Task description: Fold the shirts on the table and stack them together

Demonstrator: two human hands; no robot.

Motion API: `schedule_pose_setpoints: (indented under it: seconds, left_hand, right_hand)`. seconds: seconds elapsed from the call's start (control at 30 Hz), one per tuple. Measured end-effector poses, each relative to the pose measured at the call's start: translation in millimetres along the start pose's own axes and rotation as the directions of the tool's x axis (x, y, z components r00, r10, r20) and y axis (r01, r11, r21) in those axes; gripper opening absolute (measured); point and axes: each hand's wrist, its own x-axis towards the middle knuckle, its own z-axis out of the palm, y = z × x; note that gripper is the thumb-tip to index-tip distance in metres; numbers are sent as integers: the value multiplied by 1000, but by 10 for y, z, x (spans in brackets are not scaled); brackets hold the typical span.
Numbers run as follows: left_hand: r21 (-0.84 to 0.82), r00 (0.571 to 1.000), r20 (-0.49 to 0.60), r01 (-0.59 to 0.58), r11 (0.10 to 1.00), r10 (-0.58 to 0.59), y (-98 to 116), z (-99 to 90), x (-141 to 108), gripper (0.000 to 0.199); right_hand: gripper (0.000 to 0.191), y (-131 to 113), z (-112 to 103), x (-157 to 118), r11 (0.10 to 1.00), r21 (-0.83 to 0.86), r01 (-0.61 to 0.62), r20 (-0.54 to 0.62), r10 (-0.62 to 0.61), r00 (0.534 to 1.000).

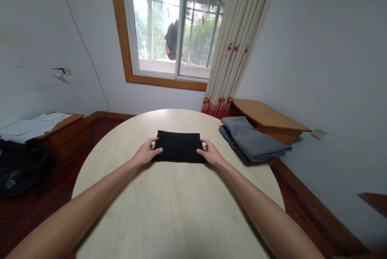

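A black folded cloth [179, 147], shaped into a neat rectangle, is at the middle of the round table [181, 202]. My left hand [147, 152] grips its left edge, thumb on top and fingers curled at the side. On the opposite edge, my right hand [211, 152] holds it the same way. The undersides of the fingers are partly hidden by the cloth. To the right of my right hand lies a stack of folded grey and dark blue cloth [254, 138], close to the table's edge.
Behind the table on the right stands a wooden cabinet [269, 114] beside a long curtain [232, 45]. At the left are a low wooden drawer unit [68, 136] with papers [36, 124] on it and a black backpack [22, 170]. A window [175, 29] is ahead.
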Motion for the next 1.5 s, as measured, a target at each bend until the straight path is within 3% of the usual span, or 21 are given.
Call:
schedule_pose_setpoints:
  seconds: [0.1, 0.17, 0.23, 0.3, 0.33, 0.4, 0.47, 0.57, 0.73, 0.87, 1.1, 1.23, 1.37, 1.5]
  left_hand:
    - [80, 997, 61, 44, 996, -49, 46, -107, -83, 83]
    - [243, 989, 103, 77, 967, -104, 157, -156, -134, 85]
    - [451, 997, 60, 13, 893, -45, 316, -117, -181, 81]
    - [612, 985, 15, -144, 778, 170, 482, 44, -209, 68]
    - [653, 959, 37, -235, 720, 280, 548, 165, -212, 61]
    - [654, 903, 192, -410, 636, 384, 612, 435, -186, 53]
    - [673, 903, 258, -424, 607, 345, 572, 658, -127, 51]
    - [715, 938, 248, -345, 608, 241, 400, 786, -26, 55]
    - [753, 962, 199, -271, 600, 186, 263, 658, 42, 64]
    - [785, 990, 123, -136, 605, 63, 256, 493, 76, 70]
    - [778, 993, 113, -62, 626, -43, 65, 196, 105, 72]
    - [740, 989, 142, -87, 667, -30, -20, 97, 75, 65]
    - [678, 988, 154, -91, 730, -20, -80, 32, 91, 60]
    - [641, 985, 172, -121, 758, 11, -136, -21, 115, 60]
  right_hand:
    - [50, 19, -70, -70, 996, -75, -39, 44, 42, 998]
    - [52, -80, -122, -108, 973, -216, -86, 81, 106, 991]
    - [56, -273, -111, -141, 911, -409, -57, 27, 74, 997]
    - [58, -510, 5, -155, 819, -568, 79, -22, -111, 994]
    - [58, -619, 99, -152, 775, -606, 178, 18, -210, 978]
    - [56, -768, 320, -123, 706, -616, 351, 184, -304, 935]
    - [56, -797, 513, -75, 674, -618, 406, 303, -272, 913]
    - [55, -679, 628, -7, 693, -627, 357, 333, -176, 926]
    - [59, -495, 499, 40, 728, -622, 288, 299, -119, 947]
    - [67, -448, 416, 71, 738, -635, 227, 274, -58, 960]
    - [70, -561, 314, 22, 737, -660, 145, 270, 53, 961]
    - [79, -705, 157, -120, 676, -730, 105, 274, 149, 950]
    - [100, -818, 19, -226, 680, -732, -39, 255, 327, 910]
    - [83, -920, -44, -216, 717, -684, -138, 281, 432, 857]
